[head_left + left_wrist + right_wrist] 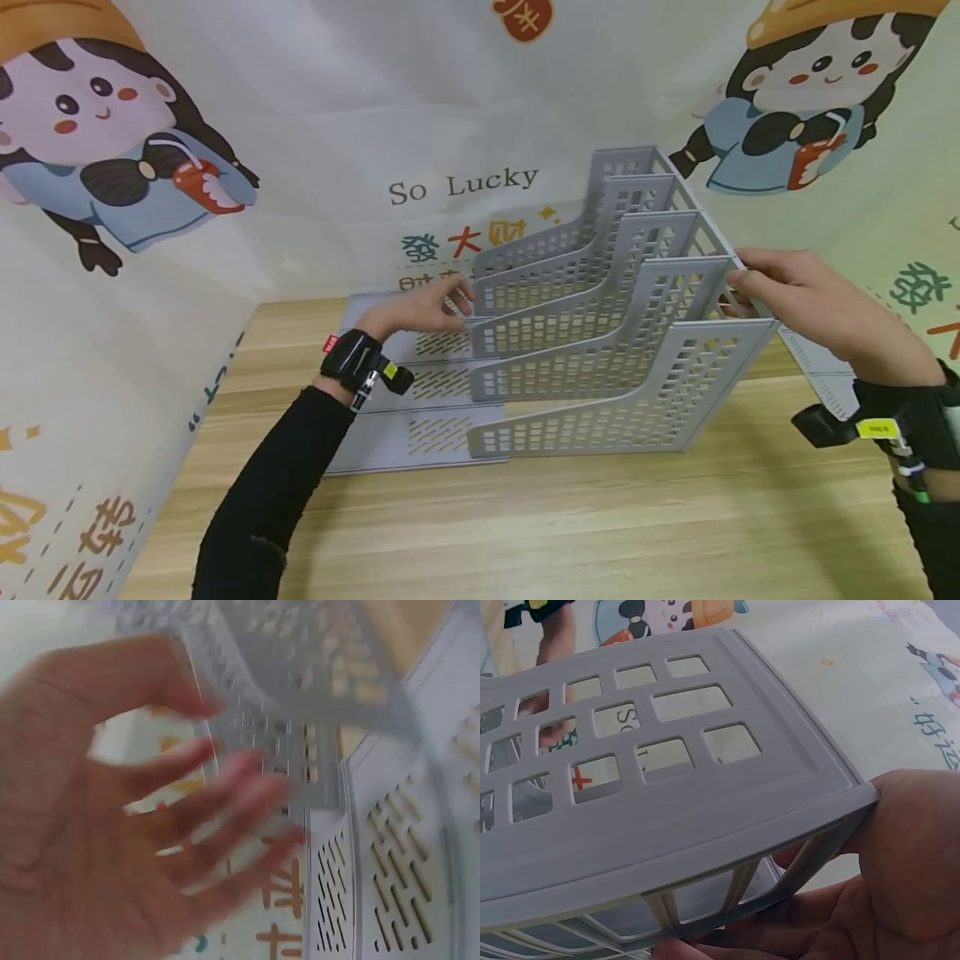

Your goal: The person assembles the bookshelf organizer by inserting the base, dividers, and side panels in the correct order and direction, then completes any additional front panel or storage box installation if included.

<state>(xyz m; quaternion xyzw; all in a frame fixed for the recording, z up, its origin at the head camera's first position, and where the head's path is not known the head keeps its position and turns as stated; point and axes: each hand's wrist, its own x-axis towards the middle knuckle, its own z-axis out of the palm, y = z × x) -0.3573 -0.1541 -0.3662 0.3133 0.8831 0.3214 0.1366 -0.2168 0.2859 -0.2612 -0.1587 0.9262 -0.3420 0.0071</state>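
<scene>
A grey plastic file rack (645, 300) with several upright perforated dividers stands in the middle of the head view, its tall back to the right. My right hand (806, 300) grips the top of that back, fingers passing through its openings; the right wrist view shows this hand (907, 862) at a corner of the rack (705, 817). By the low ends of the dividers is my left hand (427, 307), which holds nothing. Its fingers are spread and slightly bent in the blurred left wrist view (165, 802). Grey slotted panels (375, 433) lie flat beneath the low ends.
Another light grey panel (813, 358) lies at the right, partly hidden by my right hand and wrist. A wood-grain table (570, 525) carries everything. Behind and at the sides hangs a pale printed sheet (322, 167) with cartoon figures and lettering.
</scene>
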